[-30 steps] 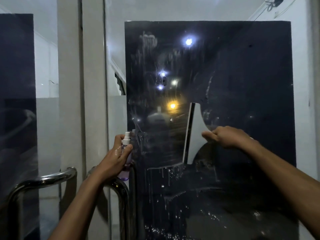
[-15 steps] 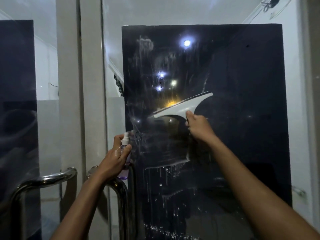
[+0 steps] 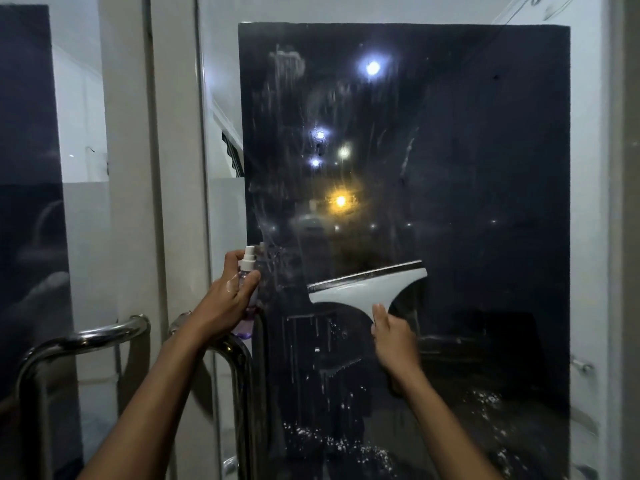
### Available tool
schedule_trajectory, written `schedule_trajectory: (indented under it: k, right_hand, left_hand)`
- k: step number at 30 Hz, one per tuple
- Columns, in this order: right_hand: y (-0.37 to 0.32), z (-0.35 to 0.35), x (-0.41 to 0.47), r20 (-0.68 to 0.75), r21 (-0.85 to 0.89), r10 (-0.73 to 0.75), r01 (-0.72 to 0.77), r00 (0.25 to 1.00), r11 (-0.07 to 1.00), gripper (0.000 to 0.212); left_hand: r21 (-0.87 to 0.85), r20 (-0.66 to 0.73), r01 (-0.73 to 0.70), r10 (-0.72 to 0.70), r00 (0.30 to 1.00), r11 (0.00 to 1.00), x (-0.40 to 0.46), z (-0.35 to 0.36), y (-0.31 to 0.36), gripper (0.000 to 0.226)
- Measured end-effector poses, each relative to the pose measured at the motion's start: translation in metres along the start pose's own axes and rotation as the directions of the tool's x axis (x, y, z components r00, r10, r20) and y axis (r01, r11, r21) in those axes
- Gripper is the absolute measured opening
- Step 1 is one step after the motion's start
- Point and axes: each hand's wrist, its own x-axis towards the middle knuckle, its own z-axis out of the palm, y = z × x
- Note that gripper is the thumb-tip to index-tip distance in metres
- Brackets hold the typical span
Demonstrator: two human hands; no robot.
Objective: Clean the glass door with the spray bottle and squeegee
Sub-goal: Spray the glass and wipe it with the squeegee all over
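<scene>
Gripping the squeegee (image 3: pixel 367 289) handle, right-hand fingers (image 3: pixel 379 315) hold its blade flat against the glass door (image 3: pixel 485 168) above them; left-hand fingers (image 3: pixel 242 282) wrap the spray bottle (image 3: pixel 247 271), kept ready beside the wet streaks.

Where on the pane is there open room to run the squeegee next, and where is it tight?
Open: the dark glass above and right of the squeegee, up to the pane's top and right edges. Also below the right hand, where droplets sit. Tight: the left edge, where the left hand holds the spray bottle above the door handles.
</scene>
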Motion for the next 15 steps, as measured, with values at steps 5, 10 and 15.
schedule_trajectory:
  k: [5,10,15]
  right_hand:
    - [-0.050,-0.006,0.013,0.007,-0.250,-0.290,0.283,0.957,0.926,0.063]
    - [-0.104,0.013,0.043,0.394,-0.622,-0.387,0.552,0.833,0.555,0.068]
    - [-0.088,-0.031,0.080,0.412,-0.771,-0.246,0.479,0.877,0.419,0.075]
  left_hand:
    - [0.064,-0.005,-0.047,0.047,0.999,0.997,0.001,0.004,-0.002,0.023]
    - [0.107,-0.013,-0.048,0.050,0.999,0.993,0.002,0.008,-0.005,0.025]
    - [0.110,-0.008,-0.032,0.033,0.999,0.993,0.003,0.008,-0.008,0.025]
